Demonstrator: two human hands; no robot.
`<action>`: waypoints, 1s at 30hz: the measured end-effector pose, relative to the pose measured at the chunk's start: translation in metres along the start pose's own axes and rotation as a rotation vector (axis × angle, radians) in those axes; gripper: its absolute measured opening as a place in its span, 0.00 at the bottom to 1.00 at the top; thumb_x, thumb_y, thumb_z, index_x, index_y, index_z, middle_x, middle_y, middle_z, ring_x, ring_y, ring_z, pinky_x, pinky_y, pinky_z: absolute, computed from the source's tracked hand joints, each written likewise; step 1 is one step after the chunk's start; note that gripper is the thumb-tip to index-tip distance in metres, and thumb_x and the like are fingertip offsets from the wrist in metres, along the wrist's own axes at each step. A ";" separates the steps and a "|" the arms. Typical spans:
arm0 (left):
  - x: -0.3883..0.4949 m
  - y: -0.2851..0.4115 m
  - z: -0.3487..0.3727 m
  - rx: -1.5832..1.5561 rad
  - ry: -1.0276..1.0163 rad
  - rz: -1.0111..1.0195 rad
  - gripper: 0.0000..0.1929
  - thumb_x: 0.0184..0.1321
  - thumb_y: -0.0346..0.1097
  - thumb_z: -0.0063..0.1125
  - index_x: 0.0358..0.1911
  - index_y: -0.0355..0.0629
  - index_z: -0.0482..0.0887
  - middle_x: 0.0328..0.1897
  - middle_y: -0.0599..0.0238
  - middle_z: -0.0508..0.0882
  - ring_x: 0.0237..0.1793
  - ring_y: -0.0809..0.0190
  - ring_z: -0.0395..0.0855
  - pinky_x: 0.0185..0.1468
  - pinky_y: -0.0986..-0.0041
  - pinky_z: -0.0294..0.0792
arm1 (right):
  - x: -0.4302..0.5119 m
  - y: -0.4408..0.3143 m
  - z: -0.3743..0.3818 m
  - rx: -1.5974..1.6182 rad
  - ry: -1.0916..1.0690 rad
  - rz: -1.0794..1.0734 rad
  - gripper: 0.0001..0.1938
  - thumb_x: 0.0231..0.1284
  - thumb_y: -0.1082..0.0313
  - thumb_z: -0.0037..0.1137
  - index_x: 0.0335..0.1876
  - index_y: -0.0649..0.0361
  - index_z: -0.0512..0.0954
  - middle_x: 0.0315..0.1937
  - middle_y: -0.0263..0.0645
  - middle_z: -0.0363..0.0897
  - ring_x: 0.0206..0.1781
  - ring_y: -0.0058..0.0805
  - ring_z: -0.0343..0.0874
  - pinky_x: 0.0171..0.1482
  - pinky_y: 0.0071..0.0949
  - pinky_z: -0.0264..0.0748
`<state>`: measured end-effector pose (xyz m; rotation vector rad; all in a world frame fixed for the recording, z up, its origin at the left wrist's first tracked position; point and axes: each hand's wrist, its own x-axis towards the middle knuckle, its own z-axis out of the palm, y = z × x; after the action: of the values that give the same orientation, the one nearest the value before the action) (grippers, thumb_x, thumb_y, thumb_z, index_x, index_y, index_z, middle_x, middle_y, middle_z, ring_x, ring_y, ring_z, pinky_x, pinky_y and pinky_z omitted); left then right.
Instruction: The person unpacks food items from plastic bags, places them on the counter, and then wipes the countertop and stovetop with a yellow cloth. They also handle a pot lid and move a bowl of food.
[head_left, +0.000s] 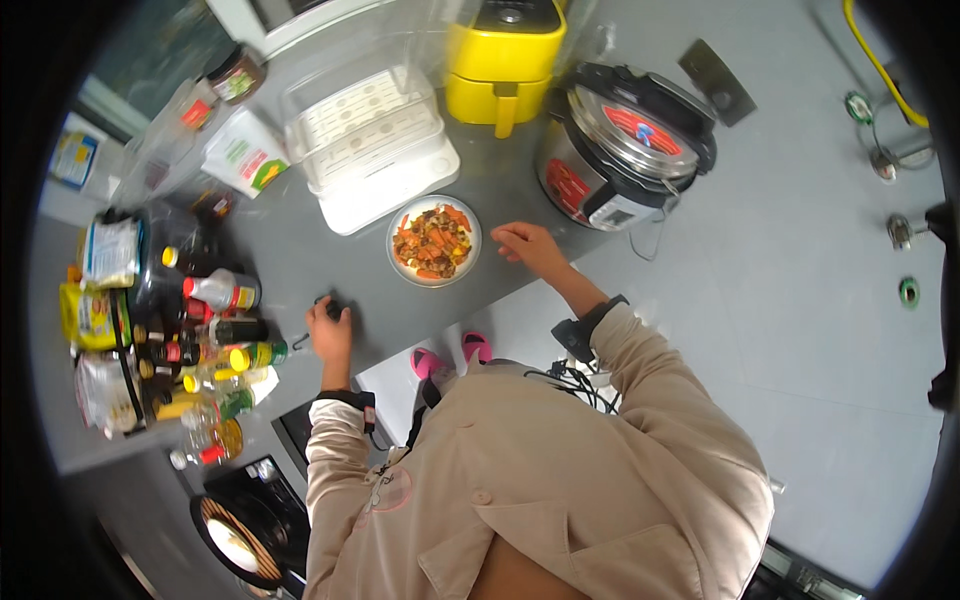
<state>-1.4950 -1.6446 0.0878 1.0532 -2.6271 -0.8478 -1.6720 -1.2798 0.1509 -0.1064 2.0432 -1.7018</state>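
My left hand (330, 332) is at the left part of the grey counter (367, 307), its thumb and fingers around a small black object (335, 308) whose kind I cannot make out. A thin dark hooked piece (301, 343) shows beside that wrist. Between my hands sits a round plate (393, 264) with a pale rim. It bears cooked food (435, 241) with orange carrot pieces and browned chunks. My right hand (529, 246) hovers just right of the plate, apart from it, fingers loosely curled and nothing visible in them.
Behind the plate stand a white steamer (382, 187) with clear tiers, a yellow air fryer (501, 75) and an electric pressure cooker (622, 150). Several sauce bottles (225, 330) crowd the left side. A wok (262, 555) sits at lower left. Cables (574, 382) hang near my right forearm.
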 end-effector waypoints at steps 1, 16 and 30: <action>-0.004 0.001 0.002 -0.015 0.000 0.078 0.24 0.48 0.38 0.66 0.51 0.47 0.77 0.57 0.57 0.74 0.56 0.49 0.73 0.59 0.60 0.67 | 0.001 0.000 0.003 0.010 -0.040 -0.026 0.14 0.61 0.58 0.56 0.45 0.60 0.80 0.31 0.32 0.80 0.32 0.18 0.78 0.35 0.19 0.75; -0.233 -0.088 -0.083 -0.318 0.246 -0.442 0.20 0.54 0.43 0.63 0.49 0.46 0.81 0.52 0.53 0.76 0.41 0.55 0.82 0.51 0.69 0.73 | -0.026 -0.020 0.171 -0.147 -0.575 -0.040 0.24 0.69 0.51 0.46 0.20 0.61 0.75 0.20 0.34 0.75 0.24 0.20 0.74 0.31 0.20 0.73; -0.705 -0.149 -0.070 -0.596 0.851 -1.029 0.17 0.56 0.40 0.61 0.47 0.41 0.81 0.47 0.60 0.83 0.44 0.61 0.81 0.49 0.72 0.72 | -0.327 0.041 0.352 -0.542 -1.550 -0.126 0.34 0.69 0.35 0.29 0.54 0.60 0.75 0.56 0.39 0.76 0.59 0.32 0.72 0.58 0.34 0.68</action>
<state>-0.8681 -1.2817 0.0861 1.9590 -0.9674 -0.9202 -1.2309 -1.4744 0.1715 -1.2686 1.1217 -0.5230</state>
